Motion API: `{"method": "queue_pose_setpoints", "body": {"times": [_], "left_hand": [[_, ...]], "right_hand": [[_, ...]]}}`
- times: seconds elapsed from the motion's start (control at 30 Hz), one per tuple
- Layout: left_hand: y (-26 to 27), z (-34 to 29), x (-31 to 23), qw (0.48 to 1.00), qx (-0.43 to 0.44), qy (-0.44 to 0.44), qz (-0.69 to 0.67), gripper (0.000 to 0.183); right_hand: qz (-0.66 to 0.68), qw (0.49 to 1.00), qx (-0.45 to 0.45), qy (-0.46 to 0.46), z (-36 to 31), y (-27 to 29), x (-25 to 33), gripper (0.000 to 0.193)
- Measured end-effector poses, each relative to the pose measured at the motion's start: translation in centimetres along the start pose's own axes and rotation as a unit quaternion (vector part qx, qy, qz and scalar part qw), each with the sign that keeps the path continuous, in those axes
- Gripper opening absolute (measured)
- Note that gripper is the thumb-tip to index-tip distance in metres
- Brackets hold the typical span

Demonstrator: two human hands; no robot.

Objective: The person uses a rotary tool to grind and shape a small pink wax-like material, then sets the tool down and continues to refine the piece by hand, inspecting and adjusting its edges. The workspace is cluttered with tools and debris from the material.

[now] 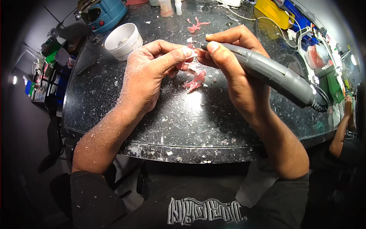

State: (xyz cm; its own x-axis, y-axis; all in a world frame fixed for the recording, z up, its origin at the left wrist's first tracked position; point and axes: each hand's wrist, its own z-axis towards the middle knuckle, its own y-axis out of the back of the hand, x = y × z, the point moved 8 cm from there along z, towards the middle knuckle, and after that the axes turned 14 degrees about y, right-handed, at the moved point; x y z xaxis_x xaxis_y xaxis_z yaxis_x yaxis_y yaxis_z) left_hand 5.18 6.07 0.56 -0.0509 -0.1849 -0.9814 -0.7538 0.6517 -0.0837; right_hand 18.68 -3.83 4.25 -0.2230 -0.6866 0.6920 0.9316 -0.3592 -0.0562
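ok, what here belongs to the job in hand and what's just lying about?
In the job:
grey corded handpiece, in the right hand
small pinkish piece, pinched in the left hand

Apparently just lying about:
white tub
branched pink piece
yellow container
blue machine

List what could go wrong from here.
1. The grey handpiece in the right hand points close to the bare left hand; a slip might nick it.
2. The coiled cord behind the handpiece could snag and pull it off line.
3. The open white tub sits beside the left hand and might get knocked.
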Motion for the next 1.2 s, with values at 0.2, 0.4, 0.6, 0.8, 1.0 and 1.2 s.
{"method": "queue_pose_setpoints", "body": {"times": [0.2,0.4,0.6,0.8,1.0,1.2], "left_hand": [[0.18,0.02,-0.1,1.0,0.003,0.002,0.001,0.018],[0.16,0.09,0.08,1.0,0.003,-0.006,-0.004,0.019],[0.3,-0.05,-0.25,0.999,-0.014,-0.031,-0.006,0.015],[0.18,-0.05,-0.09,1.0,-0.003,-0.004,0.007,0.016],[0.08,0.04,-0.2,0.999,-0.01,-0.036,-0.002,0.015],[0.35,0.11,-0.18,0.999,-0.013,-0.033,0.003,0.016]], "right_hand": [[-0.025,0.998,0.021,-0.048,-0.17,-0.43,-0.27,0.013],[-0.025,0.998,0.024,-0.044,-0.16,-0.38,-0.39,0.012],[0.005,0.998,0.012,-0.065,-0.24,-0.5,-0.55,0.012],[0.004,1.0,0.001,-0.02,-0.19,-0.17,-0.7,0.011],[0.018,0.999,-0.004,-0.034,-0.18,-0.23,-0.46,0.011],[0.022,0.998,-0.004,-0.054,-0.11,-0.61,-0.85,0.013]]}}
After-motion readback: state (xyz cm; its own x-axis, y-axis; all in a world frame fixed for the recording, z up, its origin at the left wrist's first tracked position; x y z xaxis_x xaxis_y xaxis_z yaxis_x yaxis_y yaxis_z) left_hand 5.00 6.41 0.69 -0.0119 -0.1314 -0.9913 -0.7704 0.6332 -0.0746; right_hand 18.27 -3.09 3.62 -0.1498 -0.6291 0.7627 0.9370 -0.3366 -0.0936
